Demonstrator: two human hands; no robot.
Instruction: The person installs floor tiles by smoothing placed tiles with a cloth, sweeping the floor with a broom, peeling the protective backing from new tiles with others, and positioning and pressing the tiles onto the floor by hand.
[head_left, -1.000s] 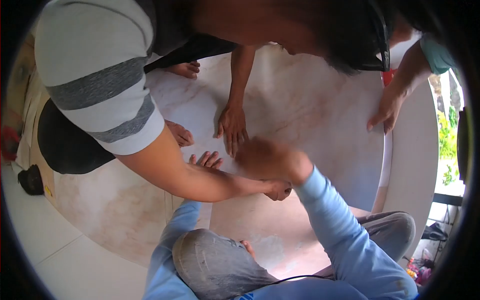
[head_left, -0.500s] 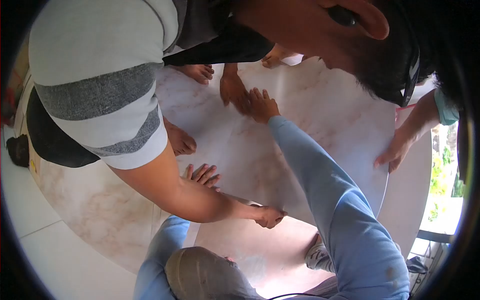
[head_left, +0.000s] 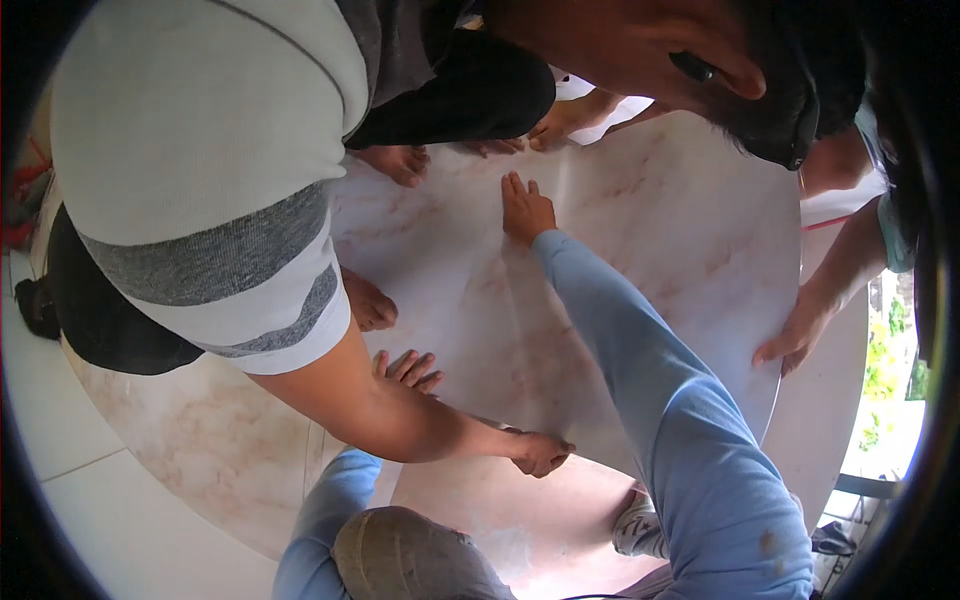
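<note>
Sheet (head_left: 660, 250), marble-patterned, covers the far side under a flat right hand (head_left: 527, 213), the left hand (head_left: 410, 372) lies splayed at left, a co-worker's hand (head_left: 541, 453) holds the sheet's near edge, and pinkish base (head_left: 550, 520) is uncovered at near centre.

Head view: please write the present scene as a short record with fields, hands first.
Left hand: fingers spread on the marbled sheet, partly behind a co-worker's forearm
Right hand: open, resting on the sheet
Striped-sleeved co-worker's hand: at the sheet's near edge
Second co-worker's hand: at its right edge
Bare foot: near the left hand
</note>
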